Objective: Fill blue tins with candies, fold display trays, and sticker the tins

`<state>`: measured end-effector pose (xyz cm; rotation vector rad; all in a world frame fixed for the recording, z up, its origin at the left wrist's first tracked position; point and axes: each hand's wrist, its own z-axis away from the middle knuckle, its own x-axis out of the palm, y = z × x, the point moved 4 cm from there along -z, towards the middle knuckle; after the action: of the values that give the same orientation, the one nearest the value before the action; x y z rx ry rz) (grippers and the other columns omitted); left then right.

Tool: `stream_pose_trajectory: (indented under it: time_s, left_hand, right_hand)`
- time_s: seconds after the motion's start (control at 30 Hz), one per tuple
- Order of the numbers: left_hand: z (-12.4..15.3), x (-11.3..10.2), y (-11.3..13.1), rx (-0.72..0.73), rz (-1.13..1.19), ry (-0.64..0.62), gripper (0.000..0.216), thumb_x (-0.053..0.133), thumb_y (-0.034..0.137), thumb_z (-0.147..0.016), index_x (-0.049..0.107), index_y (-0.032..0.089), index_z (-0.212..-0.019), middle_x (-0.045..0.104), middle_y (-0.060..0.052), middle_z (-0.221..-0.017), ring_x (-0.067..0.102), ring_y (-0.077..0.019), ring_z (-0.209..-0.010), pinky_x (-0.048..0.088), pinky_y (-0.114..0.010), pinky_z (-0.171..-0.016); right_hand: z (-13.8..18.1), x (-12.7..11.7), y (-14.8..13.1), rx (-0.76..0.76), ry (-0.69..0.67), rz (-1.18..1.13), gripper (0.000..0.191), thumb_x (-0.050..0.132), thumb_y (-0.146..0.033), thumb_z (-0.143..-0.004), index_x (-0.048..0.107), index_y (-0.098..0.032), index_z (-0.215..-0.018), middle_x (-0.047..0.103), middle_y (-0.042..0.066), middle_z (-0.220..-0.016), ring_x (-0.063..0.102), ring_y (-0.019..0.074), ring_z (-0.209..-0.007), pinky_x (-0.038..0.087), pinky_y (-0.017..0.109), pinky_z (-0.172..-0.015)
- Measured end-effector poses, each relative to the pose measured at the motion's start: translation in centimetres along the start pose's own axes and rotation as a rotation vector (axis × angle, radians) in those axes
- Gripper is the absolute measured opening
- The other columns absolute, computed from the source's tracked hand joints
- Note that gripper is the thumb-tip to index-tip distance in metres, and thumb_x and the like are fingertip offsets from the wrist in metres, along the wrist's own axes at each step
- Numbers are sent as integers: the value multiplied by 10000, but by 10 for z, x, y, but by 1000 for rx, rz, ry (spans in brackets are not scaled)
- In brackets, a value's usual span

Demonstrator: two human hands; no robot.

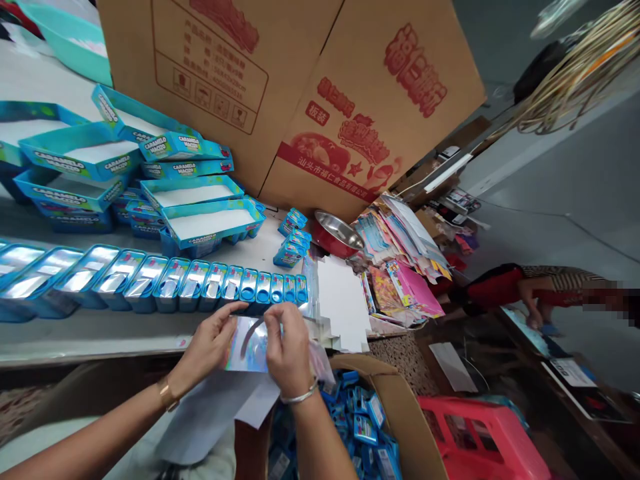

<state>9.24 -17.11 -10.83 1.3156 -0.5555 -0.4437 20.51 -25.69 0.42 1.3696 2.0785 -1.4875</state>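
Note:
A shiny, rainbow-tinted sheet of film point(241, 353) hangs between my two hands, just in front of the table edge. My left hand point(216, 339) grips its left side, thumb and fingers closed on the edge. With bent fingers, my right hand point(289, 350) pinches the right side; a dark curved strip or reflection shows beside those fingers. Behind the hands runs a long row of small blue boxes point(146, 283), several with shiny strips on top. Below the film, pale backing sheets point(200, 413) lie across my lap.
Blue display trays point(210, 227) are stacked behind the row. A big cardboard carton point(310, 100) stands at the back, near a metal bowl point(337, 230) and piled printed bags point(400, 240). An open box point(395, 400) of blue packs and a red stool point(485, 433) are lower right. Another person works far right.

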Motion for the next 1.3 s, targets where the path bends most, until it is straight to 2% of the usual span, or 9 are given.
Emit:
stream_pose_trajectory:
  time_s: [0.13,0.27,0.37,0.47,0.6,0.73,0.87,1.1,1.3]
  left_hand:
    - [11,0,-12,-17,78,-185,359,554,417,-843,705,178,-1065,720,-90,-1050,633,-252,-950,482,-305,-804]
    - [16,3,-3,-35,150,-232,493,479,578,-861,702,163,-1009,735,-87,-808,626,-219,-688,469,-282,-616]
    - [12,11,5,-136,81,-204,474,545,617,-825,662,157,-823,657,-29,-612,480,-130,-478,313,-218,-448]
    - [6,17,8,-212,86,-112,481,572,632,-807,613,156,-746,565,21,-525,403,-95,-437,233,-197,-423]
    - [-3,17,4,-179,96,-7,496,548,635,-824,613,150,-744,501,45,-504,365,-83,-444,228,-194,-430]
    - [-11,15,-5,-166,91,30,468,547,611,-842,604,155,-751,512,46,-514,372,-85,-459,235,-191,-438]
    - [-16,15,-14,-178,105,47,456,555,603,-844,600,158,-758,497,56,-501,360,-85,-449,232,-192,-432]
    - [-27,15,-38,-208,150,106,488,585,619,-816,600,145,-698,521,40,-544,383,-96,-470,275,-210,-463]
    - [-39,8,-35,-89,83,135,468,635,618,-772,691,154,-739,687,-27,-739,596,-212,-762,458,-268,-689]
  right_hand:
    - [-40,-9,6,12,-391,-70,150,446,-230,-974,529,-209,-851,582,-2,-816,539,141,-776,392,249,-712]
    - [-69,1,16,-57,-606,-39,147,471,-228,-962,527,-208,-828,565,-18,-782,521,133,-745,369,231,-692]
    - [-79,13,22,-93,-679,-10,135,483,-214,-957,529,-211,-830,574,-24,-780,528,129,-748,359,227,-689]
    - [-85,24,28,-118,-686,29,107,506,-211,-950,532,-214,-847,595,-24,-803,539,128,-758,357,229,-681]
    - [-91,37,37,-147,-602,180,68,521,-213,-941,545,-211,-878,618,7,-857,545,160,-817,375,264,-718]
    - [-97,46,43,-206,-522,275,83,511,-228,-946,564,-195,-891,609,69,-1025,518,204,-982,400,312,-833]
    - [-101,56,51,-211,-545,243,58,528,-220,-940,573,-191,-918,585,82,-1195,488,209,-1111,395,331,-924]
    - [-102,68,61,-136,-587,131,17,574,-193,-900,566,-206,-897,601,52,-1043,519,195,-1017,409,333,-904]
    - [-104,73,67,-89,-480,-30,296,551,-130,-866,533,-199,-1154,602,60,-1111,526,192,-1057,431,334,-938]
